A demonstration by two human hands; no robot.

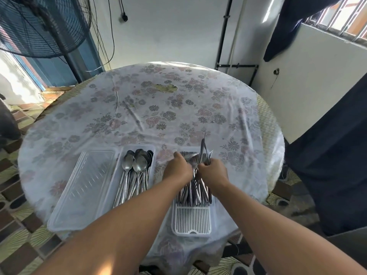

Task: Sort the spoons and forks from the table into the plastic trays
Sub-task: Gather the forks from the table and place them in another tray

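A heap of metal forks (195, 192) lies in the right plastic tray (191, 221), which has a white slotted insert. My left hand (177, 168) rests on the fork heads at the tray's far end, fingers curled among them. My right hand (213, 170) grips a few forks (204, 153) and holds them tilted upward above the heap. A pile of spoons (137, 169) fills the middle plastic tray (151, 148), bowls pointing away from me.
A clear tray lid (83, 191) lies left of the spoon tray. The round table carries a floral cloth (158, 108) with a torn patch near the far side. A standing fan (39, 24) is at the back left. A dark garment (333, 151) hangs on the right.
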